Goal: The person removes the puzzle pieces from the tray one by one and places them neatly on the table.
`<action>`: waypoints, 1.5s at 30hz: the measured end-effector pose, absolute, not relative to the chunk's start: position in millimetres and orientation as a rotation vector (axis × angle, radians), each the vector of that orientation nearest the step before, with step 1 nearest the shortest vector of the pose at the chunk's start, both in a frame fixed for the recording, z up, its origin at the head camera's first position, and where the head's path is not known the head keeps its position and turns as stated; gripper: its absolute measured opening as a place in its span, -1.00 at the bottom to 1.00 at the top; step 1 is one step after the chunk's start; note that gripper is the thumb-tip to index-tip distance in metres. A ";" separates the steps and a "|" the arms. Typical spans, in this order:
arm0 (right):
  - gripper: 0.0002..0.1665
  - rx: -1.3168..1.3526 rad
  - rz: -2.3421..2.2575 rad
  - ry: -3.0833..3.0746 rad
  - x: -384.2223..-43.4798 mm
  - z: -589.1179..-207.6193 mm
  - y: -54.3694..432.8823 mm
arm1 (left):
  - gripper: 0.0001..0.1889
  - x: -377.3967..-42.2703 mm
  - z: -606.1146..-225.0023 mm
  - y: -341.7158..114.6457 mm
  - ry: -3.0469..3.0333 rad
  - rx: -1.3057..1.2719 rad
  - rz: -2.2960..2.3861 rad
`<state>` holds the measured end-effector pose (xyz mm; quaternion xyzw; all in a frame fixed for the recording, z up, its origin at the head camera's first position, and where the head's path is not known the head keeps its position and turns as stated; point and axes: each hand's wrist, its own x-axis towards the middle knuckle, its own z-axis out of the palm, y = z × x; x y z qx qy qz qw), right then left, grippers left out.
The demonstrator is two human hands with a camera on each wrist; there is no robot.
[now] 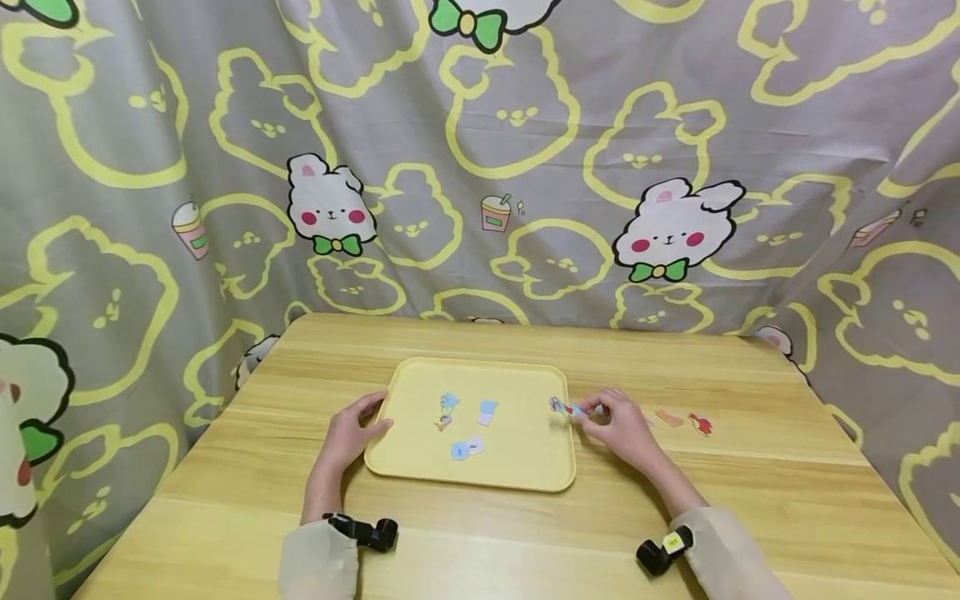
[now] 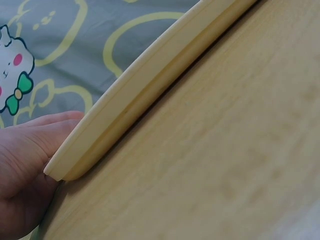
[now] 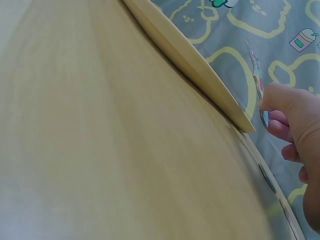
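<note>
My right hand [image 1: 618, 425] pinches a small, flat, colourful cut-out [image 1: 561, 407] between thumb and fingers, above the right rim of the yellow tray [image 1: 517, 458]. Edge-on in the right wrist view, the cut-out [image 3: 257, 75] stands up from the fingertips, higher than the tray's side. My left hand [image 1: 347, 433] grips the tray's left edge. Part of that hand is hidden behind the rim in the left wrist view. On the tray lie a blue cut-out [image 1: 448, 400], a blue-and-white one [image 1: 487, 412], and a pale blue and lilac one [image 1: 467, 448].
On the table right of my right hand lie an orange cut-out [image 1: 667, 418] and a red one [image 1: 701, 424]; another is partly hidden by the hand. A patterned grey curtain [image 1: 420, 158] hangs behind the wooden table [image 1: 480, 542] and along its sides.
</note>
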<state>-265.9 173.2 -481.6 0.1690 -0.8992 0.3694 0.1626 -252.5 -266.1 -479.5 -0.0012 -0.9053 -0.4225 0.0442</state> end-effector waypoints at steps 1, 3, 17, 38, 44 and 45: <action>-0.84 0.481 1.050 -2.560 -265.1 -481.5 174.7 | -0.43 -252.4 -479.0 -265.7 -2.768 0.000 -1.295; -0.84 0.481 1.040 -2.547 -263.6 -482.1 178.0 | -0.43 -252.4 -478.4 -265.6 -2.774 0.003 -1.295; -0.82 0.467 0.992 -2.547 -250.1 -485.6 195.1 | -0.44 -251.6 -478.6 -267.5 -2.769 -0.028 -1.275; -0.84 0.437 0.988 -2.598 -233.4 -487.0 214.8 | -0.45 -251.8 -482.8 -268.7 -2.762 -0.071 -1.276; -0.81 0.432 0.974 -2.598 -231.0 -487.8 221.0 | -0.44 -251.0 -479.2 -267.6 -2.771 -0.061 -1.281; -0.80 0.433 0.973 -2.597 -231.1 -488.2 222.1 | -0.44 -251.1 -479.2 -267.5 -2.771 -0.057 -1.283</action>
